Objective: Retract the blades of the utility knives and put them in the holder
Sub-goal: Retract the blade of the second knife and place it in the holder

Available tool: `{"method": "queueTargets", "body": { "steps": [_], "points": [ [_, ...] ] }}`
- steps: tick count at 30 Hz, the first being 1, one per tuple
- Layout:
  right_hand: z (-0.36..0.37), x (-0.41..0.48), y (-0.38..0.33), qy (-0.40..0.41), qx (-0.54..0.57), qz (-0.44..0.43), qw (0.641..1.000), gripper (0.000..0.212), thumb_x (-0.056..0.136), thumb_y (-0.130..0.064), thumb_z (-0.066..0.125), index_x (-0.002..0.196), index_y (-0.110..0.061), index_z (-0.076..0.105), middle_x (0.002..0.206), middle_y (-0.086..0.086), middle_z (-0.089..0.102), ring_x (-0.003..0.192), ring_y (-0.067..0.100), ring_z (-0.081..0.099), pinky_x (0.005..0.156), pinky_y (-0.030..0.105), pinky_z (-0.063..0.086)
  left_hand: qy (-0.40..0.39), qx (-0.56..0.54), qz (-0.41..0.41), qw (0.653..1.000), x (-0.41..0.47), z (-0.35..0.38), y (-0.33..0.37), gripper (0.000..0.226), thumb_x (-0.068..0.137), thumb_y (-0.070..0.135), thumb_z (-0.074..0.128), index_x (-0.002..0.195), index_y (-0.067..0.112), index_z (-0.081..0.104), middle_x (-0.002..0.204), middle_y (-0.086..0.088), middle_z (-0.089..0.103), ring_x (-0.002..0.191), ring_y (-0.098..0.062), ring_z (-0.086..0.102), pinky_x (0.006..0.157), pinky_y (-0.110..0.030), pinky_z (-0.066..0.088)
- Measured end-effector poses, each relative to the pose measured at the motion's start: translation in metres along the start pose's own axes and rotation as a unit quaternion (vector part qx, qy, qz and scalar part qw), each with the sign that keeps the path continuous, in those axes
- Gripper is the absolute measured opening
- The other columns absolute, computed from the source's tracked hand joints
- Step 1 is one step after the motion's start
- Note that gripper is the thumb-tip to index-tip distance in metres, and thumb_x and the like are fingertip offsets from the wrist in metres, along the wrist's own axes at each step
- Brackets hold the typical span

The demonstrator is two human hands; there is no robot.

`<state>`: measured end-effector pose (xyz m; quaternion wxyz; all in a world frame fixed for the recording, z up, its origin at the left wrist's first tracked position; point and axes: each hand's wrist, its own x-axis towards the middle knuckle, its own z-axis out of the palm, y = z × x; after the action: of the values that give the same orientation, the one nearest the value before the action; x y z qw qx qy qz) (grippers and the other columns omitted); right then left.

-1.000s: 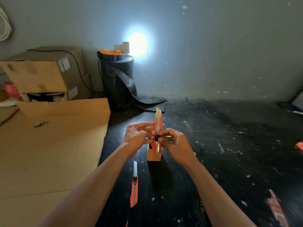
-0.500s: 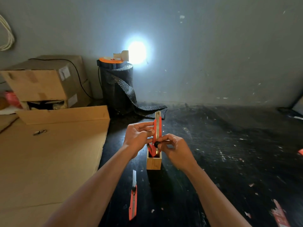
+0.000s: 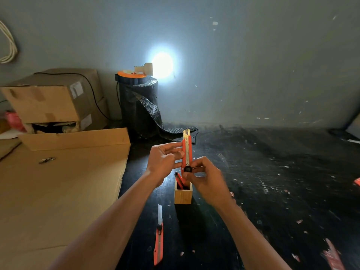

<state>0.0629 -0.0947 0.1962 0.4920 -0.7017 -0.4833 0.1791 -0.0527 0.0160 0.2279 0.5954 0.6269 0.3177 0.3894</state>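
I hold an orange utility knife upright above a small wooden holder. My left hand pinches the knife's body from the left. My right hand grips its lower end, thumb and finger at the black lock wheel. Only a short metal tip shows at the top. Another orange knife stands inside the holder. A third orange knife lies on the black table in front of the holder, its blade out and pointing away from me.
A large flat cardboard sheet covers the left of the table, with cardboard boxes behind it. A black roll of mesh with a lamp on top stands by the wall. Red scraps lie at right.
The blade of the held knife has slid down into the handle, leaving a shorter tip. The knife and both hands stay above the holder.
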Motion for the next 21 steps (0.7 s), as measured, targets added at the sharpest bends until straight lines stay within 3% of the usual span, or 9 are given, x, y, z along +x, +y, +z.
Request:
{"method": "queueTargets", "body": {
  "steps": [2,4,7,10,12,14,17,21],
  "points": [
    [-0.0002,-0.0028,-0.0017,-0.006,-0.001,-0.018,1.000,0.032,0.089,-0.023,0.076,0.119,-0.023,0.063,0.119,-0.005,0.071,0.105,0.011,0.066,0.090,0.029,0.055,0.000,-0.002,-0.001,1.000,0.0010,-0.0013,0.0008,0.031,0.091,-0.013,0.064,0.116,0.002,0.075,0.087,0.001,0.081,0.075,-0.014,0.081,0.061,-0.024,0.062],
    [-0.0018,-0.0037,-0.0018,-0.013,-0.021,-0.045,0.999,0.033,0.092,-0.015,0.073,0.123,-0.023,0.066,0.124,-0.002,0.069,0.107,0.011,0.066,0.088,0.021,0.055,-0.003,-0.002,0.001,1.000,0.0015,-0.0024,0.0023,0.031,0.091,-0.013,0.065,0.116,0.003,0.075,0.086,0.001,0.081,0.075,-0.015,0.081,0.061,-0.024,0.062],
    [-0.0023,-0.0028,-0.0016,-0.007,-0.023,-0.037,0.999,0.025,0.091,-0.014,0.073,0.115,-0.021,0.069,0.121,0.000,0.071,0.107,0.012,0.067,0.072,0.010,0.051,-0.017,0.003,0.006,1.000,-0.0001,-0.0010,0.0056,0.031,0.092,-0.013,0.063,0.113,0.007,0.074,0.076,0.010,0.081,0.071,-0.008,0.080,0.056,-0.019,0.059],
    [0.0005,-0.0035,-0.0033,0.011,0.011,-0.002,1.000,0.026,0.086,-0.027,0.079,0.107,-0.022,0.063,0.112,-0.005,0.073,0.104,0.012,0.068,0.080,0.019,0.050,-0.028,0.005,0.005,1.000,-0.0013,0.0010,0.0070,0.032,0.093,-0.014,0.061,0.107,0.012,0.074,0.071,0.015,0.080,0.068,-0.005,0.079,0.055,-0.016,0.058],
    [0.0001,-0.0052,-0.0034,0.008,0.025,-0.007,1.000,0.031,0.086,-0.028,0.079,0.112,-0.029,0.062,0.116,-0.008,0.072,0.106,0.010,0.067,0.088,0.028,0.052,-0.026,0.007,0.007,1.000,-0.0006,0.0007,0.0063,0.031,0.092,-0.013,0.063,0.110,0.010,0.074,0.072,0.015,0.080,0.070,-0.005,0.079,0.056,-0.017,0.058],
    [-0.0022,-0.0069,-0.0049,-0.006,0.019,-0.031,0.999,0.032,0.091,-0.019,0.074,0.117,-0.034,0.063,0.121,-0.009,0.070,0.108,0.008,0.065,0.085,0.019,0.050,-0.021,0.008,0.007,1.000,0.0001,-0.0009,0.0058,0.030,0.092,-0.011,0.064,0.112,0.009,0.075,0.074,0.013,0.081,0.071,-0.006,0.079,0.057,-0.018,0.059],
    [-0.0043,-0.0053,-0.0048,-0.010,-0.001,-0.043,0.999,0.027,0.093,-0.012,0.071,0.110,-0.032,0.066,0.117,-0.009,0.069,0.103,0.004,0.065,0.069,0.007,0.052,-0.014,0.015,0.012,1.000,0.0022,-0.0027,0.0047,0.031,0.092,-0.009,0.067,0.118,0.006,0.074,0.086,0.008,0.080,0.074,-0.007,0.080,0.059,-0.020,0.060],
    [-0.0002,-0.0012,-0.0038,0.011,0.018,-0.011,1.000,0.021,0.088,-0.029,0.077,0.102,-0.030,0.061,0.107,-0.014,0.072,0.100,0.002,0.066,0.077,0.015,0.051,-0.015,0.015,0.010,1.000,0.0028,-0.0012,0.0057,0.032,0.092,-0.009,0.066,0.120,0.005,0.073,0.091,0.003,0.079,0.074,-0.007,0.080,0.059,-0.019,0.060]
  ]
}}
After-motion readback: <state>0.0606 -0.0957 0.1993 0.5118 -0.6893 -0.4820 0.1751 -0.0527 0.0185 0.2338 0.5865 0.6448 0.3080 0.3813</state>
